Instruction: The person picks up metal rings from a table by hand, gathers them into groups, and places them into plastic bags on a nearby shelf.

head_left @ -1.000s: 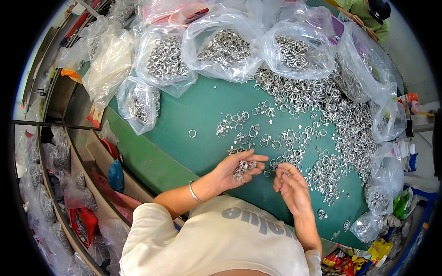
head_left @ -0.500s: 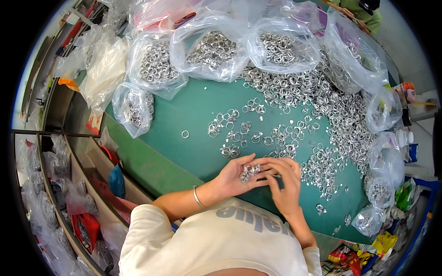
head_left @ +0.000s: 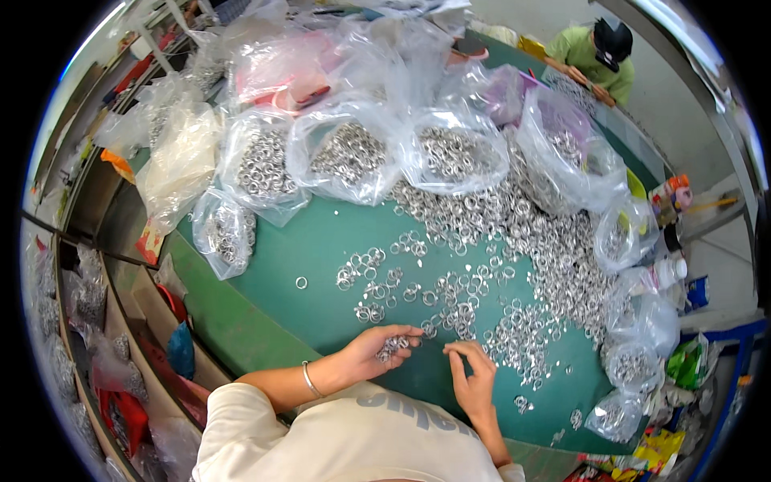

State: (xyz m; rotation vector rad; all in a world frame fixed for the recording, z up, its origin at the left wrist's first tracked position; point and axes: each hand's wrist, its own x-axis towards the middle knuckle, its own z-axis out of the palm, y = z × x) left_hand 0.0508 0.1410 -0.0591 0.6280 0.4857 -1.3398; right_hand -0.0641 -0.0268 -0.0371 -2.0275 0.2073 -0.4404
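Observation:
My left hand (head_left: 371, 353) is cupped around a small bunch of silver rings (head_left: 393, 348) lying in its palm and fingers. Just past its fingertips shows another ring (head_left: 429, 330); whether the hand touches it I cannot tell. A short gap to the right, my right hand (head_left: 474, 375) has its fingers curled into a pinch, and what they hold, if anything, is too small to make out. Beyond both hands, loose rings (head_left: 456, 315) are spread in small clusters on the green tabletop (head_left: 273, 321). One single ring (head_left: 301, 283) lies apart at the left.
A large heap of rings (head_left: 562, 257) covers the right and far side. Clear plastic bags of rings (head_left: 349, 153) line the back and right edge. Wooden compartments (head_left: 144, 301) holding bagged rings stand at my left. Across the table another person (head_left: 590, 60) handles small pieces.
My hands have separated: the right one has moved away from the rings held in the left. The view has tilted up, bringing more of the far side and the other person into sight.

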